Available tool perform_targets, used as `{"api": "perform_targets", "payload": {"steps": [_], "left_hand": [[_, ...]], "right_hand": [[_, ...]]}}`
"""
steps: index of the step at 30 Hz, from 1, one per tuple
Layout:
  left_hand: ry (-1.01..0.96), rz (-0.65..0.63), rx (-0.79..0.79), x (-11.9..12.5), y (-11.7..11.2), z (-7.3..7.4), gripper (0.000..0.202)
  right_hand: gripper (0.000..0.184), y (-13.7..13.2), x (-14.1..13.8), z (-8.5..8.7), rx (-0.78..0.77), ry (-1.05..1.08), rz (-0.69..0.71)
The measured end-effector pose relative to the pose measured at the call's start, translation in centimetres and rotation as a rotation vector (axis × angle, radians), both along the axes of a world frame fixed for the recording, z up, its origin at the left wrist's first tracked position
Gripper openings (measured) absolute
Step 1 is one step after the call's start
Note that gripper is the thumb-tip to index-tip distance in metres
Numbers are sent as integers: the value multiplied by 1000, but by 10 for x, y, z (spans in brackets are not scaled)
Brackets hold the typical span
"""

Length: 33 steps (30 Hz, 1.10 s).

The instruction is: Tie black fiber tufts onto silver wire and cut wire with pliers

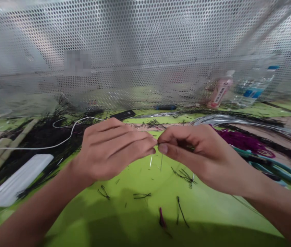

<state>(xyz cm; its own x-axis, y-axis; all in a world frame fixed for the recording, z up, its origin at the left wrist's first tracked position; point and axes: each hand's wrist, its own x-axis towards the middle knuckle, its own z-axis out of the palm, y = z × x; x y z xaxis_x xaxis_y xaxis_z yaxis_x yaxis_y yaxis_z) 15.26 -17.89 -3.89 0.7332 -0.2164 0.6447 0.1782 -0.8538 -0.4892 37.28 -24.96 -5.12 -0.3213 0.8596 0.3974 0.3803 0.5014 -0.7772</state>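
Note:
My left hand [114,147] is closed, back toward me, its fingers pressed together and hiding the thumb. Its fingertips meet those of my right hand [199,147], which is closed in a pinch of thumb and forefinger. A thin silvery wire [150,160] hangs from under the left fingertips, and another thin strand [161,162] drops from the right pinch. Whether these are one piece I cannot tell; what lies between the fingertips is hidden. Below, on the green tabletop [124,219], lie small dark twisted pieces [185,175] and one with magenta thread [162,218].
To the right are a purple thread bundle [243,140], teal-handled scissors [279,168] and a wire coil [225,120]. Left lie a white power bank [19,181], white cable [68,137] and black strands [45,140]. Behind stand a pink bottle [221,90], a clear bottle [257,90] and a perforated metal panel [145,44].

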Motion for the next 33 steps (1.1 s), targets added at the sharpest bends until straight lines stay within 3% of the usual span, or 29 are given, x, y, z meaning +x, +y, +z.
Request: {"api": "perform_targets", "payload": {"steps": [3, 7, 12, 14, 19, 21, 22, 24, 26, 27, 30, 33], "left_hand": [[-38, 94, -117, 1, -4, -3, 12], [-42, 217, -393, 5, -11, -2, 6], [-34, 258, -1085, 7, -16, 7, 12], [-4, 238, -1276, 6, -18, 11, 18], [163, 262, -1490, 4, -15, 14, 28], [165, 272, -1413, 4, -11, 11, 25], [109, 277, -1298, 4, -9, 9, 20], [-105, 203, -877, 4, -2, 4, 11], [-306, 10, -317, 1, 5, 0, 23], [-282, -33, -122, 0, 7, -1, 25], [-168, -37, 147, -3, 5, -1, 16], [-62, 12, 260, -1, -2, 2, 14]], "right_hand": [[18, 1, -1, -1, 13, -20, -17], [18, 2, -2, -4, 37, -61, -24], [18, 1, -2, -4, 43, -77, -26], [18, 1, -3, -4, 39, -94, -16], [17, 2, -6, -5, -43, -97, 45], [18, 3, -5, -6, -51, -77, 49], [19, 4, -5, -7, -47, -64, 43], [21, 5, -2, -6, -42, -26, 27], [21, 4, 2, -4, -58, 15, 19], [21, 4, 3, -3, -69, 27, 16], [23, 2, 5, 1, -81, -25, 32], [24, 2, 5, 2, -15, -139, 42]]}}
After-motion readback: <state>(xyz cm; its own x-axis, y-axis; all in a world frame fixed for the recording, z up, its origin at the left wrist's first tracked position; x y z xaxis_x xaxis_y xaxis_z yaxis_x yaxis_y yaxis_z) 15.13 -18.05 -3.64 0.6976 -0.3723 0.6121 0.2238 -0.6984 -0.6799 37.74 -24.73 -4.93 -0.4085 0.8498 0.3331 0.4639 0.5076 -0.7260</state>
